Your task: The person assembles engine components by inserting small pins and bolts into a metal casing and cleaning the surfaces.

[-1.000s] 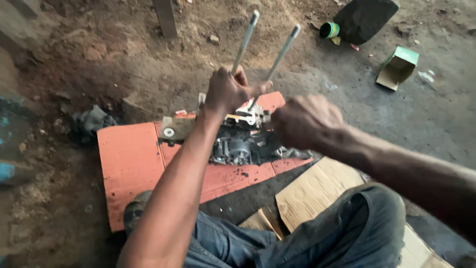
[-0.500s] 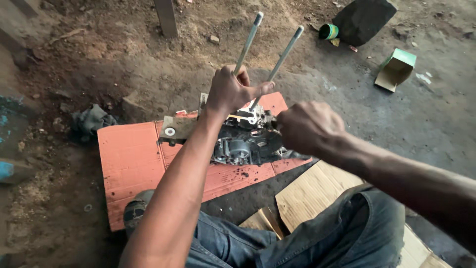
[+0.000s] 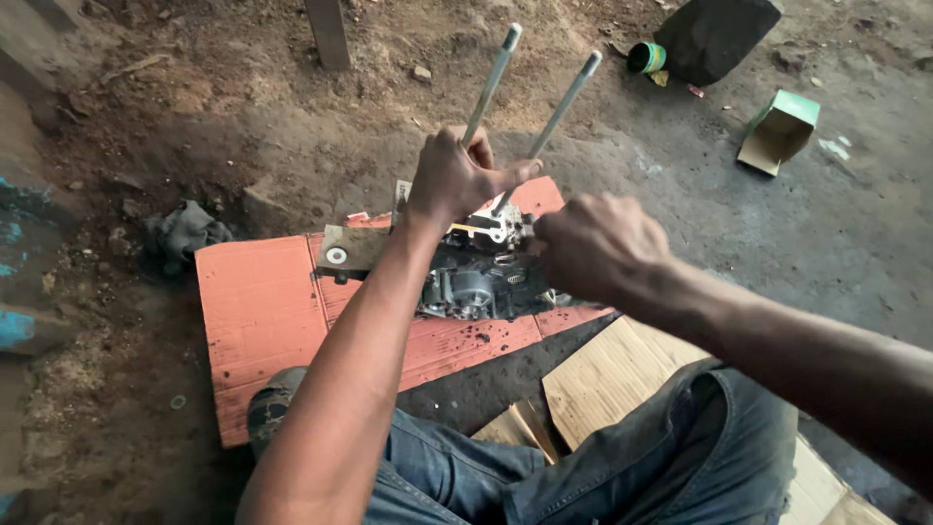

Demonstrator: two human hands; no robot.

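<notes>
A dark, oily engine block (image 3: 465, 287) lies on a red cardboard sheet (image 3: 262, 311) on the dirt floor. Two long metal stud rods (image 3: 491, 83) rise from it, slanting up and to the right. My left hand (image 3: 457, 180) is wrapped around the base of the rods just above the block. Closed into a fist, my right hand (image 3: 588, 243) presses against the block's right side; what it grips is hidden.
A green open box (image 3: 777, 131), a green-rimmed can (image 3: 644, 56) and a black bag (image 3: 714, 34) lie at the upper right. A grey rag (image 3: 185, 233) sits left of the sheet. Brown cardboard (image 3: 607, 374) lies under my jeans-clad legs.
Both hands stay on the engine block with only slight shifts. My right hand has edged a little closer to the block.
</notes>
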